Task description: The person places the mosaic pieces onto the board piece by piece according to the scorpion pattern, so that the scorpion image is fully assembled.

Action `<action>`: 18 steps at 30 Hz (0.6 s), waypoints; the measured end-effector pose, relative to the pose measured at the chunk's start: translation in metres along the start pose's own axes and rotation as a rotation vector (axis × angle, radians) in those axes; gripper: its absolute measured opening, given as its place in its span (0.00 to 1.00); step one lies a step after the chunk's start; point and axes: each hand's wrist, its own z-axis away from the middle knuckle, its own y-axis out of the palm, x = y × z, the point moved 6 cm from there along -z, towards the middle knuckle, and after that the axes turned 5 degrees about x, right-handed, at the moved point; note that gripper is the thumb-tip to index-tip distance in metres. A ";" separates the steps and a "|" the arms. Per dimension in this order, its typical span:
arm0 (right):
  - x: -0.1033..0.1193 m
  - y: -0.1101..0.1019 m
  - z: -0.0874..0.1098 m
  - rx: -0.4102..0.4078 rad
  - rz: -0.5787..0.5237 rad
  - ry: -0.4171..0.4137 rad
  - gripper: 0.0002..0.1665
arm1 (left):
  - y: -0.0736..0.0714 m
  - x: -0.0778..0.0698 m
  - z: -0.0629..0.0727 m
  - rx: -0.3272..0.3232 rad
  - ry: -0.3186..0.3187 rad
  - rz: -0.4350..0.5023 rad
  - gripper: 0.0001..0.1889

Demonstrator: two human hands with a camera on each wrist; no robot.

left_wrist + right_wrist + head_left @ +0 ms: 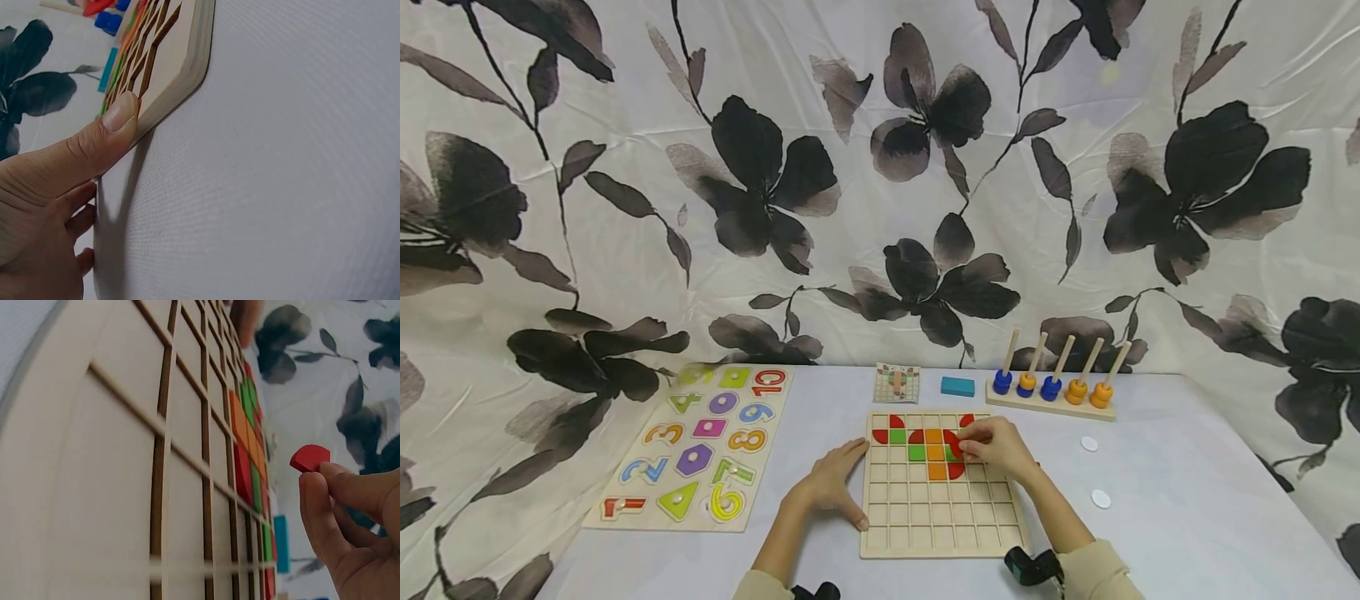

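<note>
A square wooden grid board (907,493) lies on the table. Several red (897,420), green (917,452) and orange (936,453) pieces fill cells in its far rows. Between thumb and fingertips, my right hand (1000,448) pinches a red quarter-round block (310,458), raised above the board surface in the right wrist view. At the board's left side rests my left hand (833,481), fingers extended and spread. Its thumb (119,115) touches the board's edge in the left wrist view.
To the left lies a number and shape puzzle board (695,485). Behind the grid board are a pattern card (897,383), a blue block (957,387) and a peg stand with beads (1051,404). White discs (1101,499) lie on the right. A floral cloth (850,208) hangs behind.
</note>
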 end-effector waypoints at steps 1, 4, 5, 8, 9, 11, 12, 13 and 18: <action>0.000 0.004 -0.004 0.001 -0.016 0.005 0.07 | 0.000 0.000 0.000 0.000 0.000 -0.002 0.61; -0.001 0.016 -0.014 0.010 -0.033 0.018 0.05 | 0.001 -0.001 0.000 0.001 -0.002 -0.006 0.61; 0.000 0.019 -0.016 0.014 -0.027 0.019 0.05 | 0.001 -0.001 0.000 0.001 -0.004 -0.006 0.61; 0.001 0.029 -0.022 0.029 0.007 0.008 0.04 | 0.001 -0.001 0.000 0.001 -0.007 -0.005 0.61; 0.002 0.032 -0.023 0.037 0.020 0.005 0.03 | 0.001 -0.001 0.000 0.001 -0.008 -0.005 0.61; 0.003 0.037 -0.026 0.048 0.054 0.001 0.03 | 0.001 -0.001 0.000 0.000 -0.007 -0.004 0.62; 0.003 0.040 -0.027 0.053 0.075 -0.001 0.03 | 0.000 -0.001 0.000 0.000 -0.005 -0.005 0.62; 0.004 0.043 -0.027 0.059 0.100 -0.005 0.03 | 0.000 -0.001 0.000 0.000 -0.004 -0.005 0.62; 0.009 0.054 -0.030 0.066 0.240 -0.053 0.03 | 0.000 -0.001 0.000 0.002 0.003 -0.004 0.62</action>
